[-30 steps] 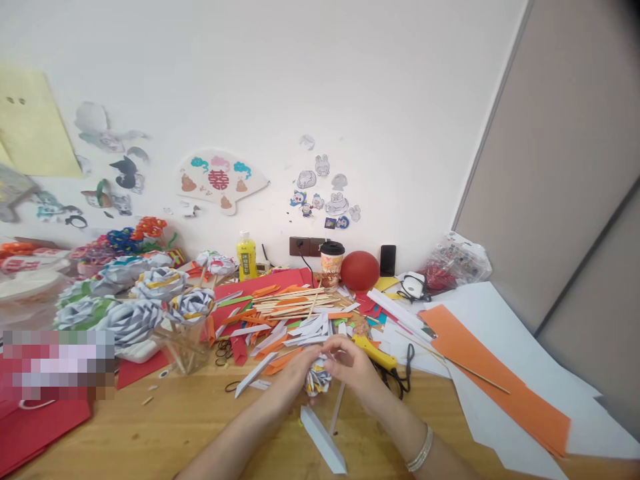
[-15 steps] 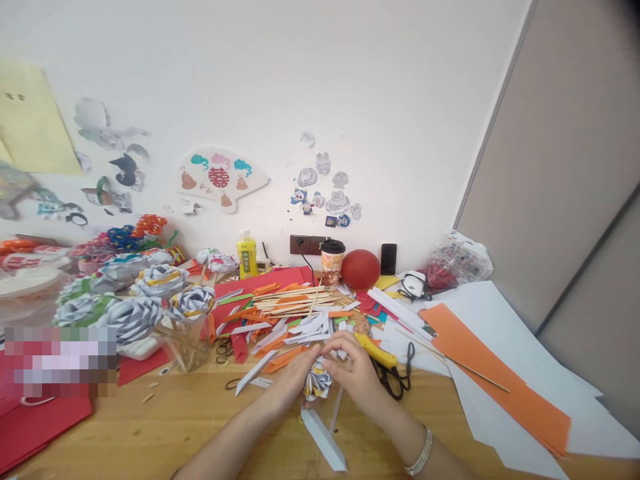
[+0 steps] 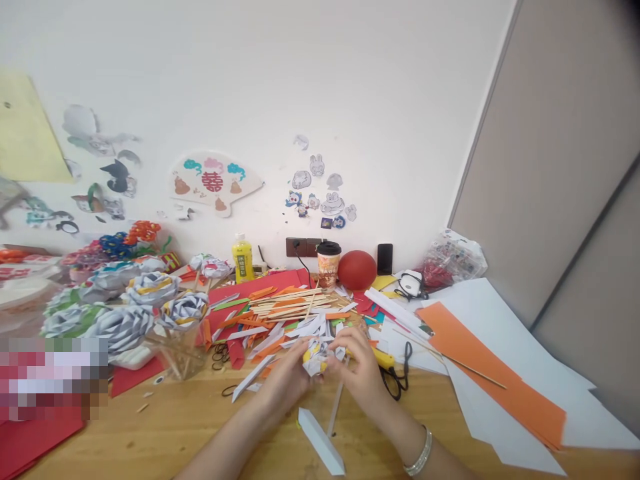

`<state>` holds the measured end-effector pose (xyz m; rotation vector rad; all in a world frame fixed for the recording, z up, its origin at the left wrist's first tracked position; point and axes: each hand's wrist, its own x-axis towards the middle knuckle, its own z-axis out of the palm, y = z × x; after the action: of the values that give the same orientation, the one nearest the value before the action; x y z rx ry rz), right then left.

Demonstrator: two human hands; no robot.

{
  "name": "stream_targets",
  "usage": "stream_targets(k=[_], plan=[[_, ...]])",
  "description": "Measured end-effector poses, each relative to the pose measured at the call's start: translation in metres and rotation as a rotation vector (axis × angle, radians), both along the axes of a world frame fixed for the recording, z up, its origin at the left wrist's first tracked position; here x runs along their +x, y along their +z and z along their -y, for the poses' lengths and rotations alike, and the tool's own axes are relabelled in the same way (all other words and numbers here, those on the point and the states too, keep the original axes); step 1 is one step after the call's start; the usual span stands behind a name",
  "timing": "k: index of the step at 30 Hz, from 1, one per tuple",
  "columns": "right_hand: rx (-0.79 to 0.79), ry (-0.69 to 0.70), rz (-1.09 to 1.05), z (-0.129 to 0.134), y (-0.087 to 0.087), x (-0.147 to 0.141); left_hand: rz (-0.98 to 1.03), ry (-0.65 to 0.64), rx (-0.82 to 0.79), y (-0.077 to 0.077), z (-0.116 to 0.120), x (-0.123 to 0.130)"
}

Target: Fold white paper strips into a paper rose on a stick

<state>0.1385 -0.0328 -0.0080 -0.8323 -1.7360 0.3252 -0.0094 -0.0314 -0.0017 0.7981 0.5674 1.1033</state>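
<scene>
Between my hands is a small paper flower (image 3: 316, 358) of folded white and yellow strips. My left hand (image 3: 289, 379) is wrapped round its left side. My right hand (image 3: 361, 370) pinches the flower's right edge with bent fingers and wears a bracelet on the wrist. Just below, a folded white paper strip (image 3: 321, 441) lies on the wooden table (image 3: 200, 427), with a thin stick (image 3: 336, 408) beside it. Partly hidden behind my right hand is a yellow glue gun (image 3: 384, 360) with a black cord.
Folded strips and wooden sticks (image 3: 285, 305) are heaped beyond my hands. Finished paper flowers (image 3: 123, 328) stand in a clear container at left. A yellow bottle (image 3: 243, 260), a cup (image 3: 329, 265) and a red balloon (image 3: 357, 270) stand by the wall. Orange sheets (image 3: 495, 373) lie on white paper at right.
Both hands have lifted the flower slightly and tilted it, so more of its top faces the camera. The whole view has shifted slightly.
</scene>
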Motion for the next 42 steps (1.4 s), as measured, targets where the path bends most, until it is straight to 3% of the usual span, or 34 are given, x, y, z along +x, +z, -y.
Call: stream_targets(k=[5,15,19,28,35,42], plan=[[0.034,-0.059,0.117,0.0,0.0,-0.001,0.139,-0.02,0.085,0.004,0.001,-0.002],[0.179,-0.108,0.186,-0.001,-0.003,0.003,0.077,-0.004,0.099,0.002,0.002,0.001],[0.159,-0.183,0.137,0.002,-0.002,0.002,0.081,0.042,0.128,0.006,0.004,0.001],[0.109,-0.04,0.193,0.004,0.003,0.0,0.033,0.021,0.191,0.01,0.009,-0.001],[0.174,-0.062,0.25,0.003,0.004,0.003,-0.021,0.048,0.194,0.013,0.009,-0.001],[0.159,-0.079,0.276,0.003,0.009,0.007,-0.053,0.028,0.198,0.005,0.006,0.0]])
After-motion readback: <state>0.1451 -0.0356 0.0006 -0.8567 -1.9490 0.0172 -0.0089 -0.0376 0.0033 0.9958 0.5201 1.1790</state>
